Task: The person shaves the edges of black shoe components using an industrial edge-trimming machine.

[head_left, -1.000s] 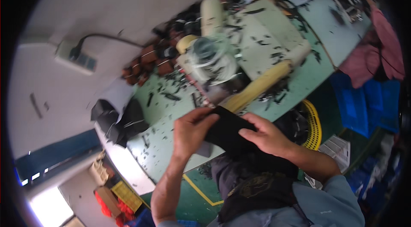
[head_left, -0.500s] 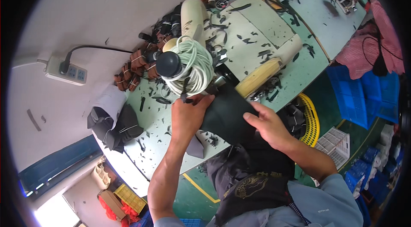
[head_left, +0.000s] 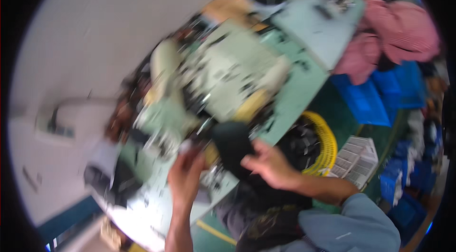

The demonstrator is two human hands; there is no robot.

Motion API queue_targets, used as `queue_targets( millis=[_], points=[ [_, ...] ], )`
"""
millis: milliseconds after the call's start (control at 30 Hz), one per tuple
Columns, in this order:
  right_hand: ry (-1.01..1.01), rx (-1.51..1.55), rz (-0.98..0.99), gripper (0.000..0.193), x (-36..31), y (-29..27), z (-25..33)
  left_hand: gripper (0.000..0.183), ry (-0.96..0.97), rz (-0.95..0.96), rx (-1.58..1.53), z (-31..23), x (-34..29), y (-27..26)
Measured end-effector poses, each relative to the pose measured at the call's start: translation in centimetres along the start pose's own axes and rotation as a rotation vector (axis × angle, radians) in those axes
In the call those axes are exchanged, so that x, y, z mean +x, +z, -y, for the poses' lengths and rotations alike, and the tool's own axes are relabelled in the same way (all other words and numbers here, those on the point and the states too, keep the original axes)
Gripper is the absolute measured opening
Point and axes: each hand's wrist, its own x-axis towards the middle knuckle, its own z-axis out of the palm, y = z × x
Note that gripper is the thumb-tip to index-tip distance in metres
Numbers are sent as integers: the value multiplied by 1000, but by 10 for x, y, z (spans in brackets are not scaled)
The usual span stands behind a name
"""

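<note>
A dark flat piece (head_left: 232, 145), like fabric or thin leather, hangs at the table's front edge beside the cream sewing machine (head_left: 166, 64). My right hand (head_left: 273, 166) pinches it by its right edge. To its left, my left hand (head_left: 184, 173) is raised apart from the piece, near the coil of pale cord (head_left: 164, 126) on the machine. Motion smears its fingers, and a small pale spot at their tips cannot be made out. Dark scraps lie scattered over the machine's flat cream bed (head_left: 237, 69).
A yellow round basket (head_left: 327, 145) with dark pieces stands right of the table, beside a white crate (head_left: 354, 159). Blue crates (head_left: 363, 97) stand farther right, near a person in pink (head_left: 399, 28). Bundled brown-and-black pieces (head_left: 121, 119) line the wall.
My view has swung, so the table sits lower and farther left. My left hand has come off the dark piece; my right hand still holds it. The picture is now blurred.
</note>
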Motion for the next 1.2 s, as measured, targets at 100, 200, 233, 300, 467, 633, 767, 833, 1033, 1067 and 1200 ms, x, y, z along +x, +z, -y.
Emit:
queue_targets(
  millis=[100,200,233,300,467,633,767,833,1033,1067,1200],
  points=[
    [12,211,114,40,3,20,-29,40,16,116,-63,25,-48,1],
    [-67,201,153,50,8,20,-36,40,33,301,139,19,-54,-23],
    [-163,196,114,53,12,14,-35,40,38,437,238,8,-50,-39],
    [-459,-281,201,63,14,5,-18,47,139,636,343,3,-36,-62],
    [-305,-731,341,28,2,25,-12,44,-32,314,136,-24,-9,-42],
    [115,172,289,28,2,53,-51,41,-41,252,2,-22,4,-35],
    [233,286,260,29,-3,73,-50,28,-102,74,586,-24,20,-26],
    [227,335,258,30,-3,77,-47,32,-84,38,609,-22,22,-28],
    [130,181,155,32,1,68,-31,30,19,25,634,-26,37,-18],
    [285,142,94,34,3,63,-27,27,-24,32,580,-19,36,-22],
    [81,230,80,37,1,52,-39,24,-73,183,143,-11,21,-38]
  ],
)
